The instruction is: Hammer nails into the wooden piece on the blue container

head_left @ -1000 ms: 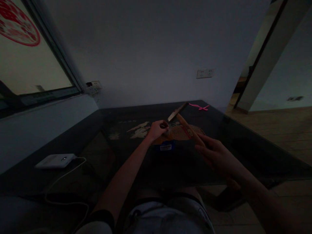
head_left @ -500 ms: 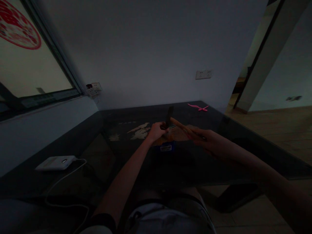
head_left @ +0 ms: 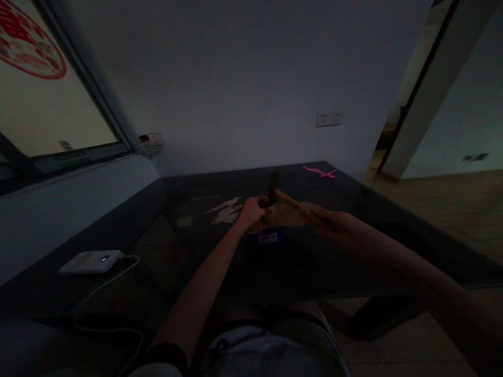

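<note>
My right hand (head_left: 342, 228) is wrapped round the wooden handle of a hammer (head_left: 291, 201), whose dark head stands upright at the middle of the table. Right beside that head, my left hand (head_left: 252, 211) is closed in a pinch. What lies between its fingertips is too dark and small to make out. Beneath both hands is a blue box (head_left: 268, 237) with a pale label on its front. A tan, speckled flat piece (head_left: 291, 215) spreads above the box to the right, partly behind the handle.
The dark glossy table (head_left: 220, 267) meets the wall at the back. A white power bank (head_left: 91, 262) with a cable lies at the left. Pink scissors-like strips (head_left: 321, 173) lie near the far right corner. Wall sockets (head_left: 329, 119) sit above the table.
The hammer head has shifted very slightly against the left hand, and the right hand has moved a little to the right. My left hand stays in place.
</note>
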A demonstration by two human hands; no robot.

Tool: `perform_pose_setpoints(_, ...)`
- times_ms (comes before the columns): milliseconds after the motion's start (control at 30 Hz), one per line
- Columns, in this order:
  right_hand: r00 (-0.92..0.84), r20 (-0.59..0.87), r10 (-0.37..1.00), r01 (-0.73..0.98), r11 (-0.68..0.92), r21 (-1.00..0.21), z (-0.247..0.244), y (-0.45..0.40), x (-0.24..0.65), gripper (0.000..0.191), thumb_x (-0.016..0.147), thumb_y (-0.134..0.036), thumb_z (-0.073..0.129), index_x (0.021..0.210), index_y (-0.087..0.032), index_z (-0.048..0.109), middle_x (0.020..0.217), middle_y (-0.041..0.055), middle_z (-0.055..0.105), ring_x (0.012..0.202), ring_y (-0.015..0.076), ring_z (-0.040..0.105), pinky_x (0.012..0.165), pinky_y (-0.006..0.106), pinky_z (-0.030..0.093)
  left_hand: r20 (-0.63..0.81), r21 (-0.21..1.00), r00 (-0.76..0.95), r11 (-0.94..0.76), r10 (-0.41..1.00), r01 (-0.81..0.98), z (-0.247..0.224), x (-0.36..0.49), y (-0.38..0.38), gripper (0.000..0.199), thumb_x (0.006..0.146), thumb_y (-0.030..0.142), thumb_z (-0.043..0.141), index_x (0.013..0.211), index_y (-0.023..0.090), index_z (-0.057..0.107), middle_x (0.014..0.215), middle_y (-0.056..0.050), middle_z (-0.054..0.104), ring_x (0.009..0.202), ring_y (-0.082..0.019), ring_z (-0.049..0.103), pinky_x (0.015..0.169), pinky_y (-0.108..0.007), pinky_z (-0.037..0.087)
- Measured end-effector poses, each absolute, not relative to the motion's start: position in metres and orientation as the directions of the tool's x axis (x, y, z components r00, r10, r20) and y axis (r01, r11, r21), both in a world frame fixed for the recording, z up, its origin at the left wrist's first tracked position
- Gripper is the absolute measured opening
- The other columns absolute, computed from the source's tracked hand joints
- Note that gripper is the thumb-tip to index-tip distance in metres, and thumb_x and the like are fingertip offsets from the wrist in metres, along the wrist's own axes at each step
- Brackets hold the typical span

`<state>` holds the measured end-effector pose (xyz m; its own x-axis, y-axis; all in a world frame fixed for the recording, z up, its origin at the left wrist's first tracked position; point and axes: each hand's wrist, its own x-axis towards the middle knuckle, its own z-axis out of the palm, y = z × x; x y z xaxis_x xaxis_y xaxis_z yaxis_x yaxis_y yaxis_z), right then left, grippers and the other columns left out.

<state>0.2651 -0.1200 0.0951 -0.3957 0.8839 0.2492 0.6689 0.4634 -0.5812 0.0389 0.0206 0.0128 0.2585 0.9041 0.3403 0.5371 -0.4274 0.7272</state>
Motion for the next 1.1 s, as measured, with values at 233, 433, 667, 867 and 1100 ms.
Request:
perform_pose_setpoints(233, -0.396, 0.183, 0.9, 0.717, 0.427, -0.551, 0.097, -0.124, 0.266, 0.055, 0.077, -0.021, 0.047, 0.132, -0.013, 0.049, 0.095, 0.0075, 0.069, 0.071, 0.0202, 0.065, 0.06, 0.029, 0.052, 0.342, 0.747, 0.249, -0.423, 0.906, 0.512, 0.016, 0.042, 0.019, 0.007, 0.071, 0.015, 0.064, 0.077, 0.013, 0.067, 0.08, -0.005, 0.071, 0.075, -0.016, 0.065, 0.071, -0.025, 0.049)
perform_pose_setpoints(433, -0.356, 0.121, 0.927, 0.746, 0.36, -0.561, 0.09, -0.125, 0.267, 0.053, 0.079, -0.019, 0.046, 0.131, -0.012, 0.05, 0.084, 0.0066, 0.068, 0.055, 0.0157, 0.061, 0.049, 0.025, 0.048, 0.331, 0.734, 0.252, -0.416, 0.91, 0.537, 0.016, 0.041, 0.019, 0.011, 0.069, 0.013, 0.065, 0.079, 0.014, 0.068, 0.083, -0.004, 0.072, 0.077, -0.016, 0.065, 0.073, -0.026, 0.05)
perform_pose_setpoints(667, -0.388, 0.239, 0.89, 0.735, 0.456, -0.502, 0.091, -0.121, 0.269, 0.051, 0.077, -0.02, 0.048, 0.128, -0.015, 0.053, 0.103, 0.0069, 0.068, 0.089, 0.0219, 0.065, 0.073, 0.03, 0.052, 0.344, 0.721, 0.256, -0.428, 0.904, 0.545, 0.016, 0.039, 0.019, 0.01, 0.071, 0.014, 0.065, 0.08, 0.014, 0.069, 0.082, -0.006, 0.072, 0.076, -0.016, 0.065, 0.072, -0.026, 0.05)
perform_pose_setpoints(867, -0.383, 0.202, 0.901, 0.764, 0.432, -0.479, 0.088, -0.119, 0.269, 0.052, 0.077, -0.019, 0.047, 0.128, -0.013, 0.053, 0.099, 0.0073, 0.069, 0.086, 0.022, 0.066, 0.07, 0.03, 0.052, 0.35, 0.711, 0.269, -0.441, 0.897, 0.547, 0.012, 0.038, 0.022, 0.012, 0.07, 0.015, 0.065, 0.081, 0.015, 0.069, 0.082, -0.005, 0.072, 0.076, -0.016, 0.066, 0.073, -0.027, 0.05)
perform_pose_setpoints(1100, -0.406, 0.189, 0.894, 0.77, 0.446, -0.457, 0.091, -0.119, 0.268, 0.054, 0.077, -0.019, 0.046, 0.13, -0.01, 0.051, 0.11, 0.0111, 0.066, 0.087, 0.0228, 0.066, 0.072, 0.031, 0.052, 0.336, 0.716, 0.261, -0.425, 0.905, 0.553, 0.015, 0.038, 0.019, 0.012, 0.07, 0.015, 0.065, 0.081, 0.013, 0.069, 0.083, -0.006, 0.072, 0.076, -0.016, 0.066, 0.073, -0.026, 0.05)
